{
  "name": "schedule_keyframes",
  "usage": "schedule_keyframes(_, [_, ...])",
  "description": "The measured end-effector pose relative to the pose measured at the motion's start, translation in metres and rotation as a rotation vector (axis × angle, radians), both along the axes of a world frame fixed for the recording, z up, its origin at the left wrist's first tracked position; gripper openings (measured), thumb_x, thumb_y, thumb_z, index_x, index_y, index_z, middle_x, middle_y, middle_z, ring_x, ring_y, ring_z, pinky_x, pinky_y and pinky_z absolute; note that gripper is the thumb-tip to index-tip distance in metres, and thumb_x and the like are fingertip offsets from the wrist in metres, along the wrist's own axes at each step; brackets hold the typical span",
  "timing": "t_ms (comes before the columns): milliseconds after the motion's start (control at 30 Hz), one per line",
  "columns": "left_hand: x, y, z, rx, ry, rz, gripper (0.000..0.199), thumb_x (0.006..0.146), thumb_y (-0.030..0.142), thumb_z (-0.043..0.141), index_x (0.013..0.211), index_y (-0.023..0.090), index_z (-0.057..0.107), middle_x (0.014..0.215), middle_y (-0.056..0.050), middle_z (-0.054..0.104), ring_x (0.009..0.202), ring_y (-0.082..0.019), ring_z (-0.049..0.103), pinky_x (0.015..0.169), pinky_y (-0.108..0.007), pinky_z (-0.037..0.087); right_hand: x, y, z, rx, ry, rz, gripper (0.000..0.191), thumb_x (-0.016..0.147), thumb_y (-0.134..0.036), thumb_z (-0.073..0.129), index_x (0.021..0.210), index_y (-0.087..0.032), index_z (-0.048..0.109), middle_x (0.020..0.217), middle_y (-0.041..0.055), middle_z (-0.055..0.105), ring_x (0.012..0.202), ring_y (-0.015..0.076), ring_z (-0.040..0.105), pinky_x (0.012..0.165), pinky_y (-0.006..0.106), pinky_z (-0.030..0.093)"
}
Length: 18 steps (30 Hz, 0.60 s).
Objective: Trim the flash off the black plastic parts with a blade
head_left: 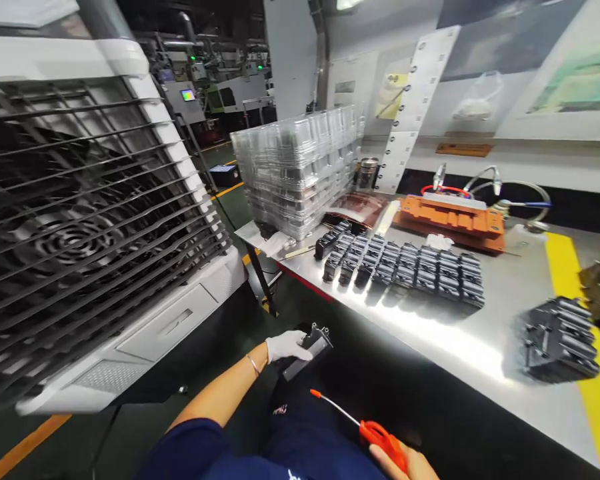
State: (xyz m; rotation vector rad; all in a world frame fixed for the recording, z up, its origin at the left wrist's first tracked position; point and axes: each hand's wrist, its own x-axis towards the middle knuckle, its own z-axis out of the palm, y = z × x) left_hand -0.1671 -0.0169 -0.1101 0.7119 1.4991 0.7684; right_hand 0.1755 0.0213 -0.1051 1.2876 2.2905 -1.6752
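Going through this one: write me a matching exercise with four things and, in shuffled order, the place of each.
Things:
1. Air gun
2. Clear trays
3. Dark part
4. Orange fixture

Places:
A. behind the row of black parts
B. in the gloved left hand
C. in the bare right hand
D. stacked at the left end of the table

Pairs: 1-C, 2-D, 3-B, 4-A

Slatted fan unit [75, 240] at left; stacked clear trays [300, 167] near metal canister [367, 173]; yellow stripe [596, 400] at right.
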Motion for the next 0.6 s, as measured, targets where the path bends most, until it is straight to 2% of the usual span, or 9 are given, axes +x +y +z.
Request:
schedule_keyframes(67, [0.002,0.005,0.006,0.059,0.130,-0.071,0.045,0.049,0.016,0.080,0.092,0.019,0.066,0.099,-0.005,0.066,0.109,-0.029,0.056,0.099,-0.041,0.039,-0.004,-0.001,0.014,-0.023,0.011,0.002,0.057,0.080,-0.068,0.047,0.110,-0.026,0.071,0.096,0.0032,0.074,0.093,0.0282,0.068,0.084,0.029,0.052])
schedule_keyframes(167, [0.005,0.006,0.008,0.130,0.254,-0.227,0.030,0.056,0.011,0.071,0.084,0.022,0.067,0.109,-0.006,0.065,0.126,-0.030,0.043,0.111,-0.043,0.024,-0.003,0.002,0.031,-0.037,0.030,-0.021,0.056,0.083,-0.066,0.047,0.110,-0.023,0.070,0.094,0.0037,0.073,0.087,0.0251,0.065,0.081,0.029,0.050])
schedule_keyframes(233, [0.001,0.005,0.006,0.167,0.356,-0.369,0.030,0.056,0.010,0.071,0.083,0.021,0.067,0.106,-0.005,0.066,0.121,-0.029,0.048,0.111,-0.045,0.025,0.001,0.003,0.040,-0.046,0.037,-0.051,0.056,0.084,-0.065,0.047,0.109,-0.021,0.069,0.090,0.0032,0.071,0.082,0.0224,0.063,0.077,0.030,0.050])
schedule_keyframes(300, [-0.009,0.006,0.005,0.180,0.418,-0.446,0.040,0.051,0.012,0.074,0.090,0.019,0.066,0.097,-0.005,0.068,0.105,-0.028,0.058,0.103,-0.047,0.037,0.007,0.001,0.047,-0.039,0.017,-0.099,0.054,0.085,-0.064,0.046,0.109,-0.021,0.069,0.088,0.0025,0.070,0.078,0.0202,0.062,0.075,0.029,0.048])
schedule_keyframes(333, [-0.013,0.008,0.004,0.179,0.399,-0.413,0.045,0.052,0.016,0.076,0.095,0.018,0.065,0.095,-0.005,0.069,0.097,-0.027,0.062,0.098,-0.045,0.042,0.009,-0.001,0.050,-0.029,-0.019,-0.121,0.053,0.085,-0.064,0.047,0.107,-0.021,0.069,0.086,0.0026,0.070,0.077,0.0197,0.061,0.073,0.029,0.048])
schedule_keyframes(367, [-0.017,0.011,0.003,0.167,0.327,-0.309,0.047,0.053,0.019,0.078,0.098,0.017,0.064,0.093,-0.004,0.070,0.093,-0.025,0.063,0.094,-0.041,0.046,0.010,-0.004,0.052,-0.017,-0.065,-0.130,0.052,0.084,-0.064,0.048,0.103,-0.020,0.070,0.084,0.0032,0.069,0.075,0.0195,0.061,0.071,0.028,0.047])
schedule_keyframes(467, [-0.013,0.022,0.003,0.011,-0.051,0.112,0.041,0.061,0.025,0.080,0.098,0.017,0.064,0.088,-0.003,0.072,0.088,-0.020,0.067,0.085,-0.030,0.053,0.008,-0.011,0.053,-0.014,-0.166,-0.054,0.051,0.081,-0.066,0.052,0.092,-0.020,0.070,0.079,0.0045,0.069,0.070,0.0195,0.061,0.064,0.027,0.044])
schedule_keyframes(500, [-0.007,0.024,0.002,-0.066,-0.155,0.205,0.034,0.065,0.026,0.079,0.095,0.017,0.065,0.085,-0.003,0.072,0.086,-0.019,0.068,0.082,-0.028,0.054,0.006,-0.013,0.053,-0.014,-0.181,-0.024,0.051,0.081,-0.067,0.053,0.091,-0.020,0.070,0.079,0.0048,0.068,0.070,0.0199,0.061,0.063,0.027,0.043])
schedule_keyframes(600, [0.013,0.030,-0.005,-0.229,-0.280,0.316,0.022,0.076,0.033,0.072,0.086,0.015,0.065,0.072,-0.004,0.071,0.071,-0.018,0.069,0.071,-0.026,0.058,0.000,-0.019,0.049,0.029,-0.241,-0.046,0.054,0.081,-0.069,0.050,0.094,-0.019,0.068,0.082,0.0062,0.068,0.073,0.0218,0.062,0.061,0.027,0.041])
